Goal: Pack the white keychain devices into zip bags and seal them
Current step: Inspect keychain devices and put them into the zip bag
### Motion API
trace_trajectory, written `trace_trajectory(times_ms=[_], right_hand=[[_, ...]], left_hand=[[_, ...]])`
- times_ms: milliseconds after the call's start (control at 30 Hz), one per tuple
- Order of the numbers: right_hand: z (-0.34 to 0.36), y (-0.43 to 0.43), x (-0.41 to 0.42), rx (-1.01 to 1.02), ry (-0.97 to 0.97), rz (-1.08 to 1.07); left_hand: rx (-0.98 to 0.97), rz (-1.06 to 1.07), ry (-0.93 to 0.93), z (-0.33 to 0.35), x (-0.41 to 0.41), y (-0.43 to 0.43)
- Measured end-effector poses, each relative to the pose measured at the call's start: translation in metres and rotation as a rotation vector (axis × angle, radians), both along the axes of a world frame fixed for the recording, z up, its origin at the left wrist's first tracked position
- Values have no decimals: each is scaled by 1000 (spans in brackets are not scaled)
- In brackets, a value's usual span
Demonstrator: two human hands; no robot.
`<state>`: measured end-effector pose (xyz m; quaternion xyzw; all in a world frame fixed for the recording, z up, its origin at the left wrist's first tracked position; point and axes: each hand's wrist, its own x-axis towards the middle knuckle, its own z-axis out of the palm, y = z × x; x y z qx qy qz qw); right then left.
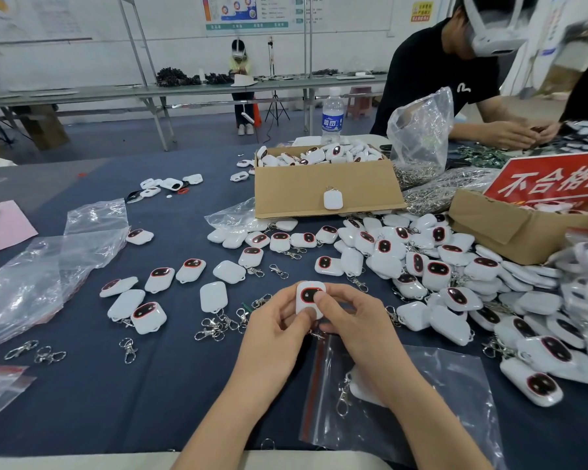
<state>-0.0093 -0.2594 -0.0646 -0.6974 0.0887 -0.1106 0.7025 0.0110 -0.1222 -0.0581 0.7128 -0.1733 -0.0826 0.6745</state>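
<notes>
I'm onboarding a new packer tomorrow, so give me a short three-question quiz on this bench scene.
1. True or false: the left hand and right hand both hold one keychain device.
2. Fill in: behind the open cardboard box stands a water ____.
3. The zip bag nearest the person lies: A) under the right forearm, B) in the left hand, C) folded in the right hand.
Key: 1 true; 2 bottle; 3 A.
</notes>
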Motion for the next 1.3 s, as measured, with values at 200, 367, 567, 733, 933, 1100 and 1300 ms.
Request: trace_trajectory(times_ms=[200, 367, 567, 733, 933, 1100, 1300], right_hand=[[0, 1, 0, -54, 2, -30], [-1, 3, -2, -118, 7, -68], [2, 5, -4, -141, 32, -107], [5, 6, -6, -128, 54, -109], [4, 6, -4, -96, 47, -92], [10, 1, -3, 214, 40, -73], [21, -13, -3, 33, -70, -133]], left_hand=[[2, -32, -25, 0, -1, -1], [81, -17, -88, 3, -5, -1], [159, 15, -122, 3, -8, -3], [157, 37, -115, 4, -9, -5], [71, 68, -48, 3, -8, -5], [-3, 66, 229, 13, 4, 12], [410, -233, 306, 32, 18, 51]])
